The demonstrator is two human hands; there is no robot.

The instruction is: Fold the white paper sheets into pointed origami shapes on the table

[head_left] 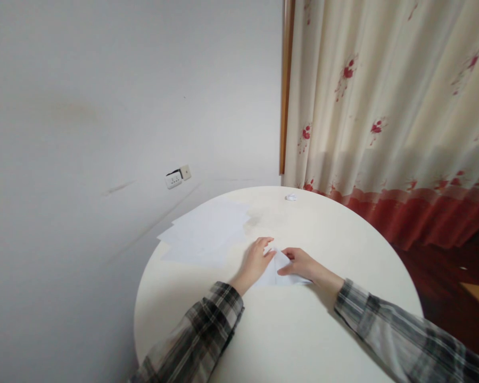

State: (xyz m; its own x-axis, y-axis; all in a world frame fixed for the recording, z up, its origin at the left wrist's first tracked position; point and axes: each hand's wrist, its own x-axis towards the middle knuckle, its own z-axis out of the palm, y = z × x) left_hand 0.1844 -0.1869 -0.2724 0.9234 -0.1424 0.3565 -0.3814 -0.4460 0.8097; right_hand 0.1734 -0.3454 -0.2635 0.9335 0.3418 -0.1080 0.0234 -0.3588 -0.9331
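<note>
A white sheet of paper (268,276), folded to a point at its far end, lies on the table between my hands. My right hand (301,263) grips its right side, thumb on the near face and fingers over the folded edge. At the paper's left side is my left hand (258,259), its thumb touching the paper near the tip. The left fingers are apart and reach past the point. Parts of the paper are covered by both hands.
Several loose white sheets (207,234) overlap on the left of the round white table (287,330). A small crumpled piece of paper (291,197) lies near the far edge. Behind stand a wall with a socket (173,180) and a flowered curtain (383,106).
</note>
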